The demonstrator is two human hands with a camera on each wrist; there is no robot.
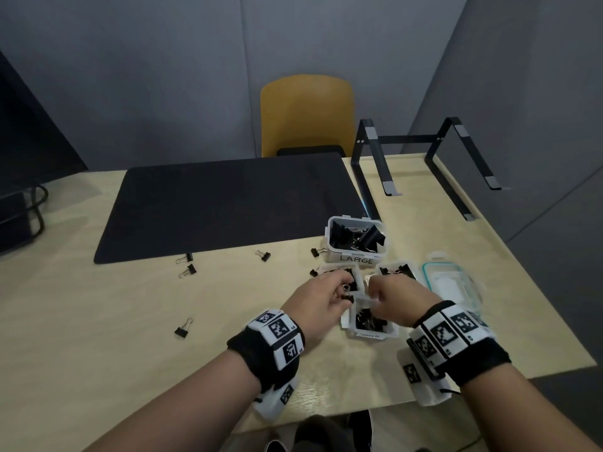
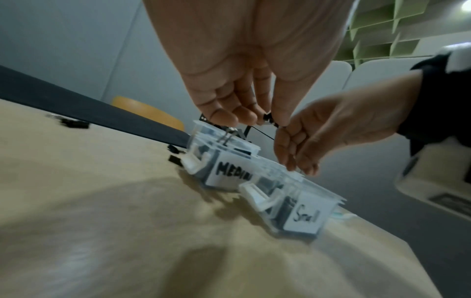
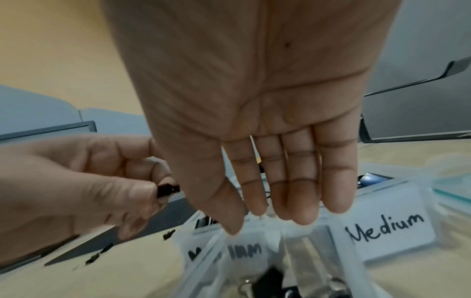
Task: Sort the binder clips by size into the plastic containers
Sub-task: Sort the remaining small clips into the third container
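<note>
Two hands over small tubs: left hand point(image 1: 321, 296) pinching a little black clip point(image 3: 167, 189) above the Small tub point(image 1: 370, 321); right hand point(image 1: 396, 296) flat-fingered, holding nothing.

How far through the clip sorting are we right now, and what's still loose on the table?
Done: the LARGE container holds several big clips, and the Small container and two medium ones hold clips too. In hand: the left hand pinches a small black clip above the containers; the right hand hovers beside it, fingers straight. Left: about seven loose clips on the table, mostly along the dark mat.
</note>
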